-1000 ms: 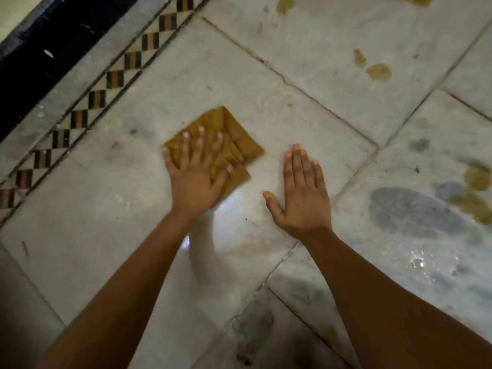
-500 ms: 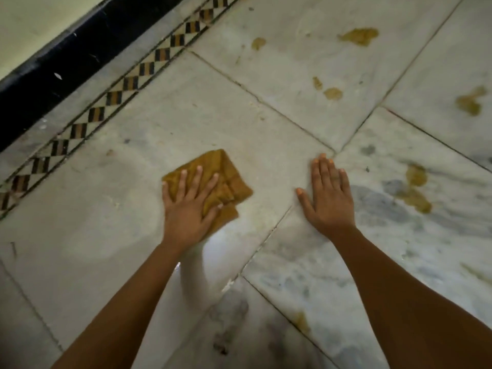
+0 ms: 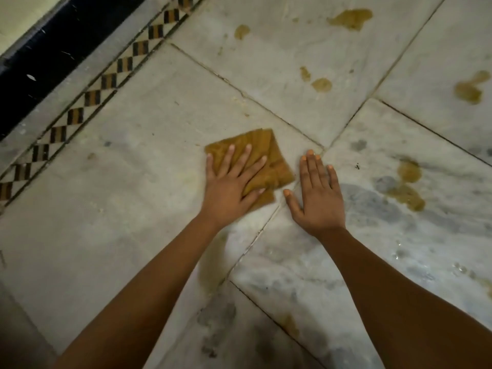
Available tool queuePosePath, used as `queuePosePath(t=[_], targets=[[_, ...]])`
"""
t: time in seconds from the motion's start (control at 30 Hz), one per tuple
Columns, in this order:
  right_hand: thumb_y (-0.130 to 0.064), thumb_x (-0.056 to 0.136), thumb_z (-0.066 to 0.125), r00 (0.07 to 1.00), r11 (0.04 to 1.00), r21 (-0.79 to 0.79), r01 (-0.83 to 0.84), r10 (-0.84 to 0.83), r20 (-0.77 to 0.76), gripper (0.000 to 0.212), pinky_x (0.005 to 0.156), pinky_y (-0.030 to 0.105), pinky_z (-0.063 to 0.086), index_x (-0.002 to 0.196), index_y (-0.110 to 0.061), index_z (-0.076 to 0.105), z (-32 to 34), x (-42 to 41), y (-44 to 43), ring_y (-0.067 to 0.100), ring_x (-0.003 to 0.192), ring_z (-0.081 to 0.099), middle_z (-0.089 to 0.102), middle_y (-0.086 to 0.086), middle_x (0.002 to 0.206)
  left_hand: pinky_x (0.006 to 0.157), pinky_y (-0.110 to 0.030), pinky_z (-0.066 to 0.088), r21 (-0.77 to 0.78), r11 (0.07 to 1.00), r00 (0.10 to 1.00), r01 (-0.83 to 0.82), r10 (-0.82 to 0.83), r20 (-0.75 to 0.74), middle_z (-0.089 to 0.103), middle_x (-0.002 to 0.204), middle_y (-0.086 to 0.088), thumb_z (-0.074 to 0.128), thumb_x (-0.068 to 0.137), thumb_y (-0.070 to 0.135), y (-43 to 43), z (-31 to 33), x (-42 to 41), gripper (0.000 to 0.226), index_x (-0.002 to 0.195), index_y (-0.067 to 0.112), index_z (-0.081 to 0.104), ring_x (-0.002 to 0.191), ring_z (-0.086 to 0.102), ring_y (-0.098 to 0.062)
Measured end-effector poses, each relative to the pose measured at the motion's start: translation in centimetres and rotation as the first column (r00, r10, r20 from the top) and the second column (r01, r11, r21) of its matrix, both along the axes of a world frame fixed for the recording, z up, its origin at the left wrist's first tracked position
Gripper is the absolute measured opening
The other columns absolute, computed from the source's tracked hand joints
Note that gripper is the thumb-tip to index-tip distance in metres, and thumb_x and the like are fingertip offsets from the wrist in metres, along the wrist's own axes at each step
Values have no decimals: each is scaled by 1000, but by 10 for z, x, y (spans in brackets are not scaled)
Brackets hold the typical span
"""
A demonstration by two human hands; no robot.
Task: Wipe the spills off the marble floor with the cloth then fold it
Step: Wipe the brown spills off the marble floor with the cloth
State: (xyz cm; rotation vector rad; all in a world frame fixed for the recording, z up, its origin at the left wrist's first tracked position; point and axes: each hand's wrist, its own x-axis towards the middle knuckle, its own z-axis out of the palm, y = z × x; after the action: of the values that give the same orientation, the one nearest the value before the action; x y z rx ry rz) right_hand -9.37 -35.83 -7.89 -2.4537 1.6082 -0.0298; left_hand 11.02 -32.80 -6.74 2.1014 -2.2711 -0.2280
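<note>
A folded mustard-yellow cloth [image 3: 277, 166] lies on the white marble floor [image 3: 127, 214], close to where the tile joints cross. My left hand [image 3: 229, 190] presses flat on it, fingers spread, and covers its near left part. My right hand [image 3: 318, 198] rests flat on the bare floor just right of the cloth, holding nothing. Yellow-brown spills show on the tiles: one to the right of my right hand [image 3: 407, 187], small spots farther away [image 3: 320, 84], a large patch at the top [image 3: 350, 19] and one at the far right [image 3: 468, 90]. A faint yellowish smear [image 3: 213, 265] runs beside my left forearm.
A patterned black-and-tan inlay border [image 3: 106, 83] runs diagonally at the upper left, with a black skirting [image 3: 53, 49] and wall behind it. Wet shine and grey veining [image 3: 372, 206] mark the tile at the right. Dark smudges [image 3: 218, 320] lie on the near tile.
My left hand has slid the cloth to the right, up to the tile joint and close beside my right hand. The view has shifted, bringing more spills into sight at the right.
</note>
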Motion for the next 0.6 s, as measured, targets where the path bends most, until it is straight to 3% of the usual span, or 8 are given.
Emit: queuePosePath(t=[0.07, 0.13, 0.23, 0.3, 0.43, 0.53, 0.6], targets=[[-51, 92, 22, 1000, 1000, 2, 5, -5, -2, 75, 117, 40, 6, 148, -3, 17, 0, 0, 0, 24, 145, 15, 15, 15, 156, 109, -63, 8, 6, 1000, 999, -26, 26, 21, 21, 155, 2, 29, 86, 60, 27, -1, 28, 61, 143, 39, 26, 143, 13, -29], [-51, 92, 23, 1000, 1000, -1, 6, -6, 3, 75, 117, 41, 7, 148, -3, 17, -1, 0, 0, 23, 145, 14, 14, 14, 156, 109, -62, 5, 41, 984, 985, -172, 172, 7, 19, 156, 1, 27, 85, 61, 26, 2, 54, 63, 143, 40, 27, 144, 11, -30], [-51, 92, 23, 1000, 1000, -4, 3, -3, 0, 74, 117, 41, 6, 148, -3, 17, -1, 0, -1, 23, 145, 13, 14, 15, 156, 109, -60, -5, 83, 916, 917, -393, 397, -37, 10, 158, 3, 30, 89, 62, -26, 8, 62, 60, 144, 43, 21, 145, 0, -29], [-51, 92, 23, 1000, 1000, -2, 4, -4, -4, 75, 117, 41, 6, 148, -3, 16, -1, 0, 0, 23, 145, 13, 14, 15, 156, 109, -63, -6, 93, 899, 901, -427, 432, -36, 5, 159, 3, 33, 92, 58, -69, 8, 49, 58, 145, 42, 17, 145, -4, -29], [-51, 92, 24, 1000, 1000, 10, 6, -6, -9, 75, 117, 41, 7, 148, -3, 18, 1, 0, 0, 23, 145, 15, 15, 15, 156, 107, -66, -3, 42, 983, 983, -182, 182, -16, 12, 158, 0, 27, 89, 61, -85, 1, -2, 61, 145, 39, 21, 145, 3, -32], [-55, 90, 22, 1000, 999, 34, 4, -4, -10, 78, 117, 41, 8, 148, -2, 19, 1, 0, 0, 24, 145, 15, 16, 14, 156, 108, -65, 7, -34, 999, 999, 35, -36, -13, 27, 154, -1, 30, 87, 57, -25, 0, -23, 58, 142, 37, 32, 142, 18, -33], [-59, 89, 22, 1000, 999, 35, 0, 0, -12, 82, 116, 42, 8, 148, -2, 19, 1, 1, 0, 24, 145, 15, 15, 15, 156, 109, -61, 8, -30, 999, 999, 38, -39, -21, 27, 154, 1, 30, 88, 56, 15, -2, -4, 57, 142, 38, 29, 142, 18, -31]])
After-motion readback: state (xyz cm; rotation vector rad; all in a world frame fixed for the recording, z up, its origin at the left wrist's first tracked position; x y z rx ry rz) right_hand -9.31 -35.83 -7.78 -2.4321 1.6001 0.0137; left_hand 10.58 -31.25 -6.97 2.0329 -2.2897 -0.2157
